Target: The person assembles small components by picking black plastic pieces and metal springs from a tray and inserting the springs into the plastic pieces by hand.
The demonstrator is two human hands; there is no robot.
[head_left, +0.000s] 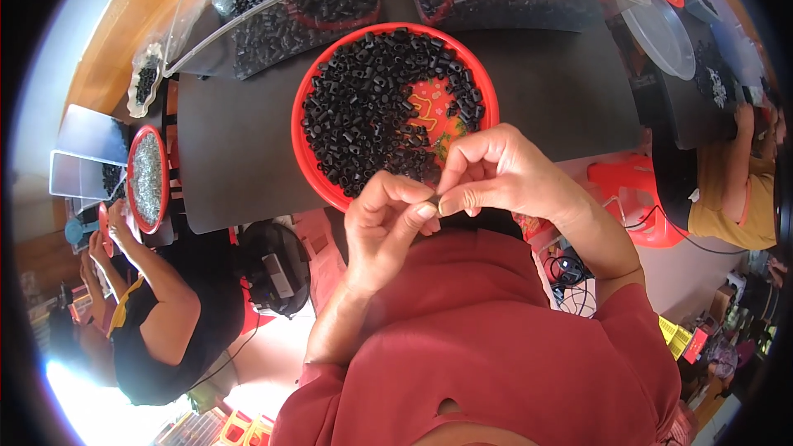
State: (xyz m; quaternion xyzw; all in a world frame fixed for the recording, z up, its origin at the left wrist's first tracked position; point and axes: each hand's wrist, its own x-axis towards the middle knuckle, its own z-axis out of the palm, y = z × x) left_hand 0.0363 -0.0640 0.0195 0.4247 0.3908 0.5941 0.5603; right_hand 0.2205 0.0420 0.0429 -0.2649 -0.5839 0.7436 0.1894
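Above the near edge of a round red tray (300, 128), my two hands meet fingertip to fingertip. My left hand (384, 219) is closed in a pinch of thumb and forefinger. From the other side my right hand (504, 177) pinches too, its thumb and forefinger touching the left fingertips. A tiny dark bit seems to show between them, mostly covered, too small to name. Many small black tube-like plastic pieces (355, 99) fill the tray, heaped at its left and far side. A patterned red and yellow patch of the tray's bottom shows at the right.
The tray stands on a dark table (239, 149). Behind it are clear plastic bins (306, 12) with more black pieces. At left, a red bowl (165, 182) holds clear small parts, near a co-worker's arm (149, 252). Another person (727, 190) sits at right beside a red stool (636, 198).
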